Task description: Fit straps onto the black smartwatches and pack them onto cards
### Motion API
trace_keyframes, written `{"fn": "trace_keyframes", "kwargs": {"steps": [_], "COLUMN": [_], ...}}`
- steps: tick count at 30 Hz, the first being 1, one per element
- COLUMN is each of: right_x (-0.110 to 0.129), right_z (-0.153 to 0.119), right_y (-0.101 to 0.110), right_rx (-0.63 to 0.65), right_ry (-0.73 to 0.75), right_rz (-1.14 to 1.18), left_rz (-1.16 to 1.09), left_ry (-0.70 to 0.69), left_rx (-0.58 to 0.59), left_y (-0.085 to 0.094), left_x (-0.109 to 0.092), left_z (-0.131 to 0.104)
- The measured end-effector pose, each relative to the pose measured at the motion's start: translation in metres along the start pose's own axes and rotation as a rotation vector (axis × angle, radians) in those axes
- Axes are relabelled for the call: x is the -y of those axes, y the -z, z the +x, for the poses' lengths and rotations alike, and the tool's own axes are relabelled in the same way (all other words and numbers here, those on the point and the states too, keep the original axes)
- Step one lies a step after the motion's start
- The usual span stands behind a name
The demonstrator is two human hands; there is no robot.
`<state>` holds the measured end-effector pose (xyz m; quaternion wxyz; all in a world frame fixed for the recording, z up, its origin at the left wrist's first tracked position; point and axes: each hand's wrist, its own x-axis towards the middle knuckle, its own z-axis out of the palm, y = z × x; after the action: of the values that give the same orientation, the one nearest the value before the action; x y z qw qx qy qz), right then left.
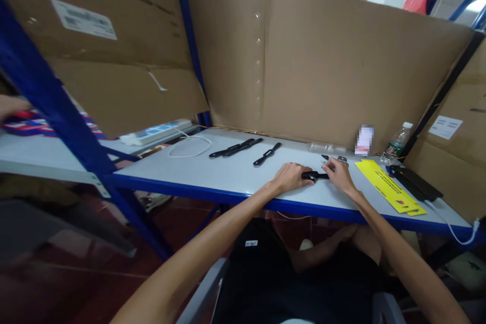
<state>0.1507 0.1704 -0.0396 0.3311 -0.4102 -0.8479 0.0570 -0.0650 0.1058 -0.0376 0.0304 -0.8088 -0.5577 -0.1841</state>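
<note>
My left hand (293, 177) is closed around one end of a long black piece (315, 176) that lies low over the front part of the table. My right hand (338, 174) is at the piece's other end, its thumb and fingers pinched together; what they hold is too small to make out. Just beyond the right hand are small dark parts (342, 159), partly covered by the fingers. Farther left lie several similar slim black pieces with broader ends: one alone (267, 154) and a group side by side (236, 148).
A yellow printed sheet (389, 187), a black flat case (415, 183) with a white cable, and a water bottle (397, 143) are at the right. Cardboard (341, 71) walls the back. At far left, another person's hand (13, 106) is by striped ribbons; a power strip (159, 133) lies nearby.
</note>
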Motion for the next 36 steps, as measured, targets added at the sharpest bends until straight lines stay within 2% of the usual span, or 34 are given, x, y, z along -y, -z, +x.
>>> {"fn": "trace_keyframes", "kwargs": {"steps": [1,3,5,7,11,19,30,33,36], "right_x": [-0.005,-0.008,-0.003,0.004,0.012,0.013,0.016,0.017,0.014], "right_z": [-0.003,-0.009,-0.015,-0.018,-0.021,-0.024,-0.024,-0.026,-0.034], "right_y": [0.002,0.005,0.005,0.003,0.001,0.001,0.001,0.001,0.005], "right_rx": [-0.002,0.081,0.169,0.200,0.176,0.158,0.167,0.173,0.162], "right_ry": [0.024,0.073,0.075,0.049,0.022,-0.004,0.007,0.020,0.025], "right_rz": [0.000,-0.041,-0.118,-0.187,-0.242,-0.278,-0.267,-0.255,-0.254], "left_rz": [0.014,0.043,0.065,0.070,0.046,0.076,0.045,0.056,0.076], "left_ry": [0.014,0.057,0.086,0.090,0.094,0.072,0.036,0.024,0.096], "left_rx": [-0.004,-0.015,-0.016,-0.014,-0.018,0.033,0.127,0.170,0.175], "left_y": [0.000,0.001,0.001,0.002,0.000,-0.002,-0.007,-0.002,0.008], "left_x": [0.000,-0.002,-0.003,-0.003,-0.002,0.006,0.020,0.023,0.026], "left_z": [0.000,0.000,0.000,-0.001,-0.003,-0.010,-0.001,-0.002,-0.014]}}
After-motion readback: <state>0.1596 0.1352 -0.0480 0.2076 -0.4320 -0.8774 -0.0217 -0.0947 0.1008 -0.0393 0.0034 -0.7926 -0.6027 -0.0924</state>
